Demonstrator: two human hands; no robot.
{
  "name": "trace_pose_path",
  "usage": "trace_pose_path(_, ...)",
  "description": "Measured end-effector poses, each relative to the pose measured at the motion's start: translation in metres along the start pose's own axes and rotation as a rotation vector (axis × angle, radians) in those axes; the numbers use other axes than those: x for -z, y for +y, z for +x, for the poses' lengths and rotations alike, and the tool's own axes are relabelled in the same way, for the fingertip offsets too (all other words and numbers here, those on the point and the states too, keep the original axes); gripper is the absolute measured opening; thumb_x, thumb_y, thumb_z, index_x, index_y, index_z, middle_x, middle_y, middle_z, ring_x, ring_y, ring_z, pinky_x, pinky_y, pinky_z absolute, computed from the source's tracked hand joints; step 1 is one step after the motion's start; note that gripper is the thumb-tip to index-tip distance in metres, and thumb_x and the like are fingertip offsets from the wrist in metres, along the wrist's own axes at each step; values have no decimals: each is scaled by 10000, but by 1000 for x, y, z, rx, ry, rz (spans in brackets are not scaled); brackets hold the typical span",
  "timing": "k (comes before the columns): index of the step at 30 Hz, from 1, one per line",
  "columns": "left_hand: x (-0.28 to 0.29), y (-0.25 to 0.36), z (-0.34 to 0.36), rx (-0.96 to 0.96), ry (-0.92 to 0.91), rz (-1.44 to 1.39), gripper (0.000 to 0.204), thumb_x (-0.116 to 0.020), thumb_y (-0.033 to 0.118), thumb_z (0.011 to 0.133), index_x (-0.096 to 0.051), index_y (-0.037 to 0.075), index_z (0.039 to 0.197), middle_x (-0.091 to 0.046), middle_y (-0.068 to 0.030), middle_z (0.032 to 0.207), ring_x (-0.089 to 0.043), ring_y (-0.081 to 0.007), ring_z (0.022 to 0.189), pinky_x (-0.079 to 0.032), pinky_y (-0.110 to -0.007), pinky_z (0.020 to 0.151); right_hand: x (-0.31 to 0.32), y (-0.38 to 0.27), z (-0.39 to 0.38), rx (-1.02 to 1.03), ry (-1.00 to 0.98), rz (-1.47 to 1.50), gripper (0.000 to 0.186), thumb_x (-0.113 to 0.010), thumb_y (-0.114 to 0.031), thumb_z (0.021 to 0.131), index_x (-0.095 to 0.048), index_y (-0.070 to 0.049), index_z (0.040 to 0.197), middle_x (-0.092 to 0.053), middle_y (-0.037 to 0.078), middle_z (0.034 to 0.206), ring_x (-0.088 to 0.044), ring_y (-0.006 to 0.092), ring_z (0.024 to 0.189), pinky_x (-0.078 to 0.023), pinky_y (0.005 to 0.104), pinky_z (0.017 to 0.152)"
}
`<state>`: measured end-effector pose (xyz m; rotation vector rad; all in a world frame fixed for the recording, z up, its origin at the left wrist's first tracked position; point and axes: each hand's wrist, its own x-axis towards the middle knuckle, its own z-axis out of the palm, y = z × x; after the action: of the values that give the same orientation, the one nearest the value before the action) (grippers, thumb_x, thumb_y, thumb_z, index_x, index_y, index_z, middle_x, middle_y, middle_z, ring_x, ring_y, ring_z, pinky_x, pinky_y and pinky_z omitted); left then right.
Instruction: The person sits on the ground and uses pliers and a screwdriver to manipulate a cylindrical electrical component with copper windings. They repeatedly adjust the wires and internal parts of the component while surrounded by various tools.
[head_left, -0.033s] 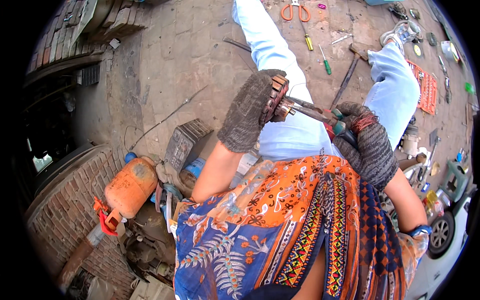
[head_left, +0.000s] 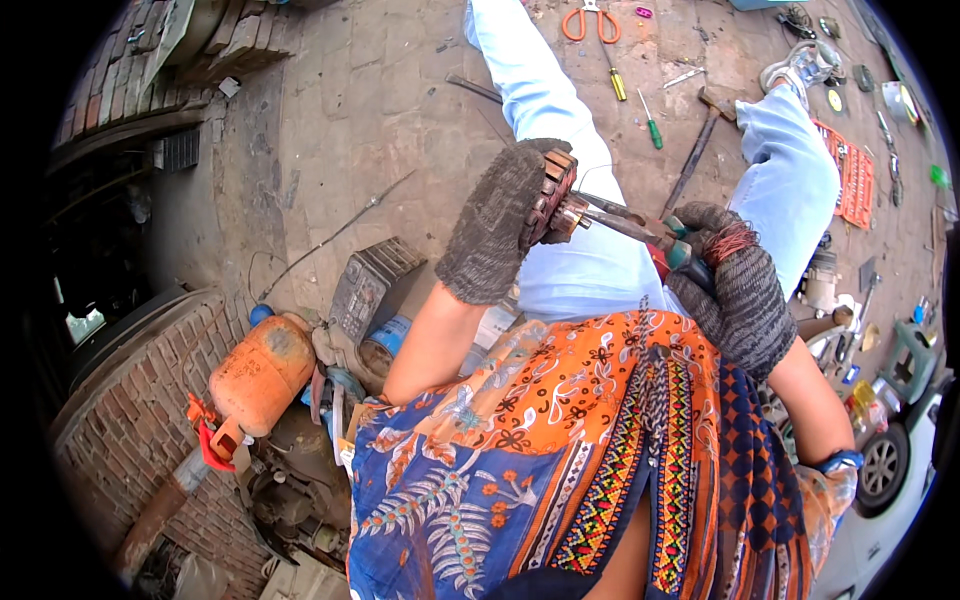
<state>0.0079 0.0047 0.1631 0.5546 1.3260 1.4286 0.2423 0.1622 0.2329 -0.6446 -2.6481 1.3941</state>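
Observation:
Grey knit work gloves cover both my hands. My left hand [head_left: 500,220] is wrapped round a motor armature [head_left: 551,196], a slotted metal core with a copper-coloured commutator end turned toward the right. From the other side my right hand [head_left: 735,285] grips a pair of pliers [head_left: 630,226] with red and teal handles. The jaws reach the commutator end of the armature; whether they are clamped on it I cannot tell. A thin wire [head_left: 603,172] loops up near the jaws. Around the fingers of the right glove lies a bundle of reddish wire [head_left: 731,243].
On the brick floor beyond lie a hammer [head_left: 700,140], a green-handled screwdriver [head_left: 652,128], a yellow-handled screwdriver [head_left: 616,80], orange-handled scissors [head_left: 590,22] and an orange tool tray [head_left: 848,178]. An orange gas cylinder [head_left: 262,362] stands left, a car wheel [head_left: 884,468] right.
Hardly anything differs. The thin wire near the plier jaws has shifted slightly upward; both hands keep their hold and place.

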Motion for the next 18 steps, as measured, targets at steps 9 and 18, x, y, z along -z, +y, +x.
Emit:
trace_pose_path(9, -7, 5, 3, 88, 6, -126, 493, -554, 328, 891, -426, 50, 1278, -529, -97, 1236, -530, -191, 1106, -524, -333, 790, 3, -4, 9, -44, -18, -97, 306, -682, -57, 710, -567, 1, 988, -551, 174, 1024, -534, 318, 947, -437, 384, 827)
trace_pose_path(18, -27, 7, 2, 138, 216, -225, 505, -580, 415, 862, -496, 53, 1204, -597, -92, 1057, -624, -215, 793, -555, -358, 641, -6, -10, 10, 6, 128, -379, 270, -684, -129, 730, -580, 2, 943, -567, 168, 972, -532, 347, 945, -429, 413, 829)
